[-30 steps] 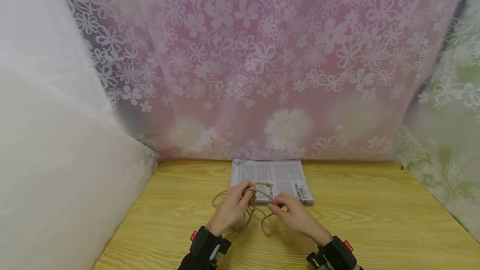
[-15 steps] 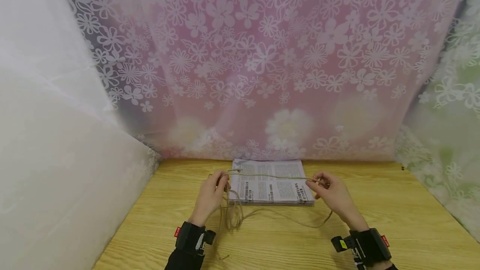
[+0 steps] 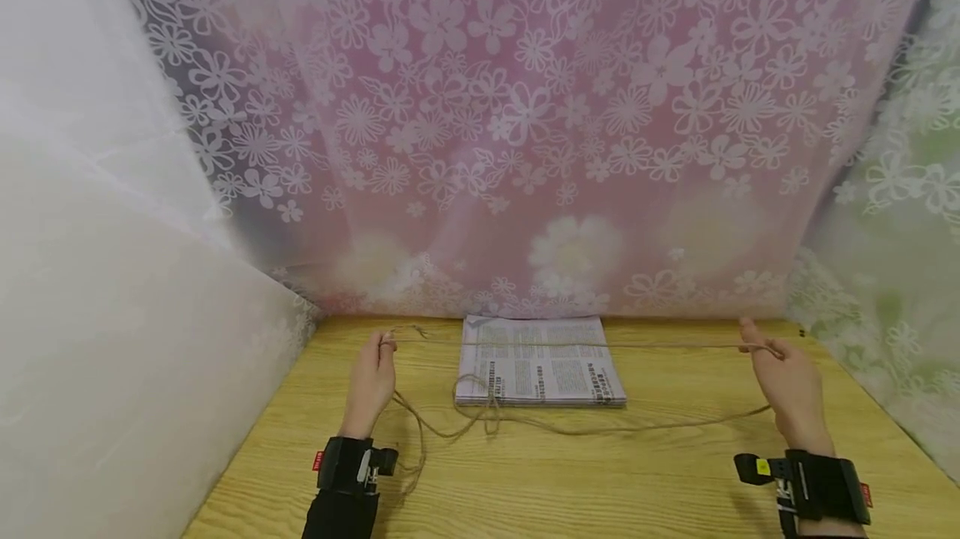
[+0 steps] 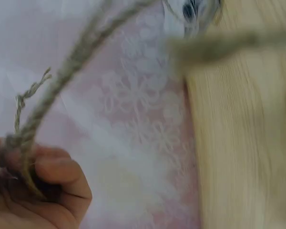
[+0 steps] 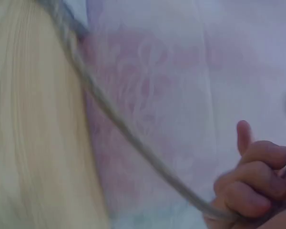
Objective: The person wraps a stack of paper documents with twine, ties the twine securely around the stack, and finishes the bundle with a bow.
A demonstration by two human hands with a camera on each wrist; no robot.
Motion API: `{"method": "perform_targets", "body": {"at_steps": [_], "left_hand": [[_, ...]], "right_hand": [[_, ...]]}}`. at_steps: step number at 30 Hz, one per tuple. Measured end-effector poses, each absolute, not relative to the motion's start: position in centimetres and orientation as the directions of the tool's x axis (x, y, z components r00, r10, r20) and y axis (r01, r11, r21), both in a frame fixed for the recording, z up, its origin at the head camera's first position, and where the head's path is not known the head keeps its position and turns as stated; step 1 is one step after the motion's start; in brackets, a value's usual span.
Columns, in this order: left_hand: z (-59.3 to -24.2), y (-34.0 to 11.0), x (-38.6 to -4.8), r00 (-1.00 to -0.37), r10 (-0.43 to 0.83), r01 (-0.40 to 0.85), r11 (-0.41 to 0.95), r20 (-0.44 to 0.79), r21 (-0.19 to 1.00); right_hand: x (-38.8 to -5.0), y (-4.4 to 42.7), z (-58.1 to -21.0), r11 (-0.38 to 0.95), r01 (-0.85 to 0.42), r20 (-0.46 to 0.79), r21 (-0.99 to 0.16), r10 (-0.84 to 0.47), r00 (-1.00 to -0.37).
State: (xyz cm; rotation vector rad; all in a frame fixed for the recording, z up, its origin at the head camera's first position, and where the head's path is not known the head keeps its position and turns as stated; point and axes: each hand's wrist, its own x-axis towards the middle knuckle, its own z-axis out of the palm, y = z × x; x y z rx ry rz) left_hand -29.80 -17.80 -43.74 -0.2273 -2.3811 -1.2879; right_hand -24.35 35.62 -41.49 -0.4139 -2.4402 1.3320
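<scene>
below, wood-grained table (image 3: pixel 585 489); behind, flowered sheet (image 3: pixel 495 139); left hand (image 3: pixel 370 385), right hand (image 3: pixel 791 393) tight round twine (image 5: pixel 126 130)

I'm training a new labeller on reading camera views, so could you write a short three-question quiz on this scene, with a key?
1. What does the person's left hand hold?
A) A pair of scissors
B) Thin brown twisted-fibre twine
C) A roll of clear tape

2. True or false: the person's right hand rests on the flat, rectangular stack of printed newspapers.

3. Fill the gap: in the head view, the pink sheet with white flowers rises ____ the stack.

Key
1. B
2. False; it is to the right of the stack, apart from it, gripping the twine.
3. behind
</scene>
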Motion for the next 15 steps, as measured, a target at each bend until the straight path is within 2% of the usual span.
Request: {"method": "perform_targets", "body": {"at_steps": [4, 7, 9, 12, 15], "left_hand": [[-43.6, -19.5, -30.0, -0.939, -0.128, 0.178, 0.615, 0.32, 0.768], [-44.0, -21.0, -30.2, -0.935, -0.18, 0.13, 0.632, 0.307, 0.764], [-44.3, -22.0, -30.1, -0.929, -0.205, 0.106, 0.647, 0.307, 0.755], [-44.8, -23.1, -30.2, -0.919, -0.225, 0.087, 0.685, 0.323, 0.724], [-45.0, -23.3, -30.1, -0.91, -0.203, 0.102, 0.735, 0.361, 0.671]], "right_hand": [[-23.9, 38.0, -41.8, 0.566, 0.192, 0.161, -0.802, 0.514, -0.843], [-24.1, 40.7, -42.5, 0.533, 0.279, 0.171, -0.799, 0.646, -0.744], [-25.1, 43.8, -44.7, 0.503, 0.314, 0.198, -0.806, 0.728, -0.657], [-26.6, 47.5, -47.8, 0.49, 0.319, 0.265, -0.811, 0.794, -0.547], [-26.1, 48.2, -47.4, 0.507, 0.277, 0.338, -0.816, 0.808, -0.483]]}}
